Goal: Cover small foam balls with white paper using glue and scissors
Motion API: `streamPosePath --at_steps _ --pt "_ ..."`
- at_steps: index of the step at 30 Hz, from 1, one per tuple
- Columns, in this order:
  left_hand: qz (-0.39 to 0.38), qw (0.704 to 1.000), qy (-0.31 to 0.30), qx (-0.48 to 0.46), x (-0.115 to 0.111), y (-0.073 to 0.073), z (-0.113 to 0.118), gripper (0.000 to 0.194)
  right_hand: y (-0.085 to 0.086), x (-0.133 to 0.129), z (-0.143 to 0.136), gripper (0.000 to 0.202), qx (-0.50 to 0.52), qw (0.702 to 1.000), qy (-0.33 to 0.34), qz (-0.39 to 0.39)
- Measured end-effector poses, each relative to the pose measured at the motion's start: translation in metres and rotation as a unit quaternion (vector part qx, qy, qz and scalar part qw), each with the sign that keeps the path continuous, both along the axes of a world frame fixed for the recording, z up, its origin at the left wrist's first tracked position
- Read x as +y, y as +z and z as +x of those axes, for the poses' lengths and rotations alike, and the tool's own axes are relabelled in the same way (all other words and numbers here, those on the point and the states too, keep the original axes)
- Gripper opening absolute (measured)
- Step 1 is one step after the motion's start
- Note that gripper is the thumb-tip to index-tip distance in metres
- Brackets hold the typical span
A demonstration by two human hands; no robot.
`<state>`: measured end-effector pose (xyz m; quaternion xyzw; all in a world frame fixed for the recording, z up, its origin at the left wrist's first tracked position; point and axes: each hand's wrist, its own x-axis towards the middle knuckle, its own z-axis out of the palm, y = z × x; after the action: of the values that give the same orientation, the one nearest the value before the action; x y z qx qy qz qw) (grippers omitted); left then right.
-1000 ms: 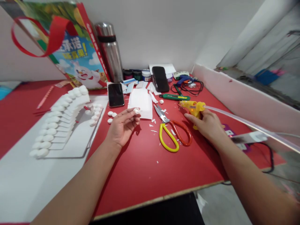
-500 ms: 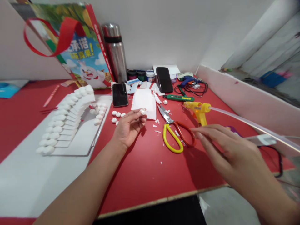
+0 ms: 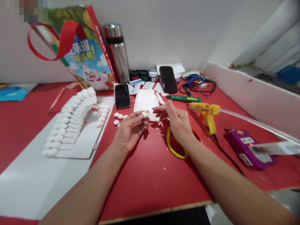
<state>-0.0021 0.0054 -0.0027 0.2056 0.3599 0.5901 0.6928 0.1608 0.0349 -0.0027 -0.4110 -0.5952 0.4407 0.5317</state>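
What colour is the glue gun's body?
The glue gun is yellow; the head view shows it best.

Angles both bare forearms inward. Pinches with the bare, half-upturned left hand; holds the bare right hand just beside it, thumb raised and fingers loosely extended.

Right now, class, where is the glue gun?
In the head view, the glue gun is on the right side of the red table, between the right hand and the purple box, close to the green cutter.
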Motion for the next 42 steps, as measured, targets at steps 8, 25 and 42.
streamPosePath --at_steps 8,25,42 --pt "0.015 0.999 -0.012 0.028 -0.003 0.0 0.004 0.028 0.0 -0.003 -0.005 0.058 0.038 0.998 0.037 -0.039" --pt "0.027 0.998 -0.02 0.046 -0.004 -0.004 0.001 0.022 0.003 -0.006 -0.002 0.041 -0.074 0.985 0.052 0.148" --pt "0.007 0.998 -0.027 0.058 -0.003 -0.006 0.003 0.021 -0.002 -0.001 0.005 0.046 -0.171 0.958 0.038 0.226"
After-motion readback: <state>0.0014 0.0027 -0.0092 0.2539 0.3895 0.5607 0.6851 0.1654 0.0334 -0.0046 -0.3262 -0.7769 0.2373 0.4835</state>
